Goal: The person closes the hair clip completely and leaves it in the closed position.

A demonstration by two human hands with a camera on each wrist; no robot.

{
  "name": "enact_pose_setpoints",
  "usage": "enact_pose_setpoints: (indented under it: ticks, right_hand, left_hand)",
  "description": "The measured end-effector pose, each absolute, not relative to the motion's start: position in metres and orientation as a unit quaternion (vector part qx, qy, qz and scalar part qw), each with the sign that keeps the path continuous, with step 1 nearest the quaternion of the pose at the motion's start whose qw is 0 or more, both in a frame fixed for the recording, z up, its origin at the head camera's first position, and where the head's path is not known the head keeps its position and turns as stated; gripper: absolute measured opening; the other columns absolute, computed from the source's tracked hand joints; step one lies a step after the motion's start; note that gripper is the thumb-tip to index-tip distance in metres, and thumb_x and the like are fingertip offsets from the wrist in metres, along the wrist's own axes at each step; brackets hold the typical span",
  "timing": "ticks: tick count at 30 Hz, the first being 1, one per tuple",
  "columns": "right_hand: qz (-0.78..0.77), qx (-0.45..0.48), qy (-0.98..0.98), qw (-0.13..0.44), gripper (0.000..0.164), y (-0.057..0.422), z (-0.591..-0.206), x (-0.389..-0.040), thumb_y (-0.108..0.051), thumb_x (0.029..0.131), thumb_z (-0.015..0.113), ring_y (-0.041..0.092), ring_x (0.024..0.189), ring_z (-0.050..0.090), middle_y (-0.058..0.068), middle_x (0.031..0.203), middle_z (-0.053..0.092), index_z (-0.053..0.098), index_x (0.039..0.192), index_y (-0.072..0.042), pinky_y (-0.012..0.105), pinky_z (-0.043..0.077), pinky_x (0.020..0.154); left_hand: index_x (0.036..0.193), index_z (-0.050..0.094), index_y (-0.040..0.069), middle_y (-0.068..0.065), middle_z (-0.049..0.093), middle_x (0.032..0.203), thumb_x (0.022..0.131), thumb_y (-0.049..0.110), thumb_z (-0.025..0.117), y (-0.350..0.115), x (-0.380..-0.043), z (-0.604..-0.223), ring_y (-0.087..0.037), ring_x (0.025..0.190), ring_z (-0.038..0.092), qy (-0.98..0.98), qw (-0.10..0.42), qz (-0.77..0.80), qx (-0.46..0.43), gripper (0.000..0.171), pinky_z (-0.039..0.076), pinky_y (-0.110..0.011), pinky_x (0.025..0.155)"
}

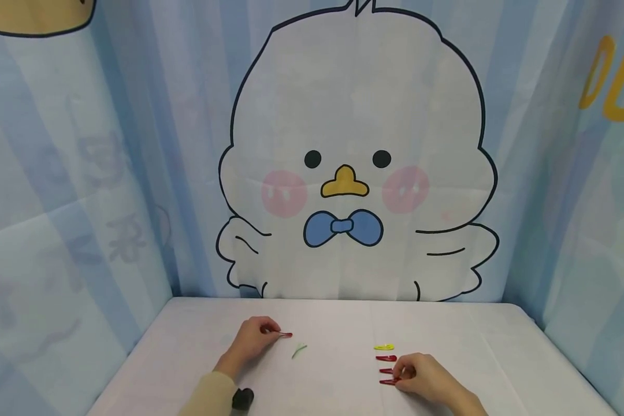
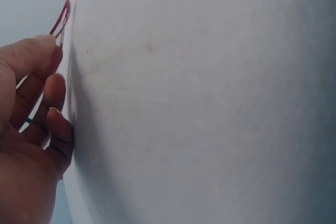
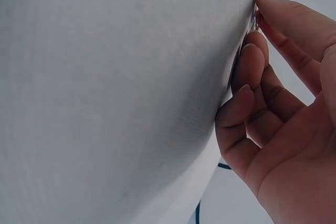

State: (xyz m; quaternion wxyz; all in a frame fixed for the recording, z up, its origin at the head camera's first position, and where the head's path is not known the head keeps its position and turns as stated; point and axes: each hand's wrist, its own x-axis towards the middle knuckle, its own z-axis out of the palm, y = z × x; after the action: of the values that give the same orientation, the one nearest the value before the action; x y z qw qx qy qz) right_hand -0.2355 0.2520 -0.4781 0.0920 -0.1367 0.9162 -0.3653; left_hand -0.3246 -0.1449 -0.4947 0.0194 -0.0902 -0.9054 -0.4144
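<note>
Where the left hand (image 1: 252, 340) works: over the left side of the white-topped table (image 1: 333, 393), towards its far edge.
Left grip: thumb and finger together, clamped on a slim red teardrop-shaped hair clip (image 1: 287, 335) with an open frame; the clip points rightward from the fingertips, and I can't tell whether it touches the tabletop.
Beside it: a slender pale-green piece (image 1: 299, 350) lies slanted on the table, near that clip and a little closer to the person.
Where the right hand (image 1: 423, 377) is: low over the right half of the table.
Right grip: thumb and finger together, pinching the nearest red clip (image 1: 387, 382) of a column at its right end.
Column of clips: farthest, a glossy yellow oval hair clip (image 1: 383, 347); next, a solid-looking red teardrop clip (image 1: 386, 358); then a thinner red clip (image 1: 385, 371), partly hidden by the fingers; then the pinched one. All lie roughly crosswise, apart from one another.
Left forearm: a beige sleeve (image 1: 210, 396), with a black rounded object (image 1: 243, 398) just beside it.
Backdrop: pale-blue striped cloth (image 1: 192, 173) bearing a large white cartoon bird (image 1: 353, 104) with a blue bow tie.
</note>
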Motion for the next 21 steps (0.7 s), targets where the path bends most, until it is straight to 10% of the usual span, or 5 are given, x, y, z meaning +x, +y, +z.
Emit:
enact_pose_setpoints:
  ticks: [21]
  right_hand:
    - [-0.362,-0.118,0.923,0.058,0.008,0.2503,-0.4693,-0.2345,-0.016,0.089,0.076,0.017,0.066,0.05,-0.002,0.07,0.055,0.068,0.087,-0.014,0.027,0.038,0.057]
  left_hand:
    - [0.095,0.07,0.009,0.0,0.065,0.086,0.092,0.005,0.073,-0.144,-0.3154,-0.488,-0.018,0.078,0.056,-0.874,0.032,-0.476,-0.09,0.005,0.049,-0.032,0.069]
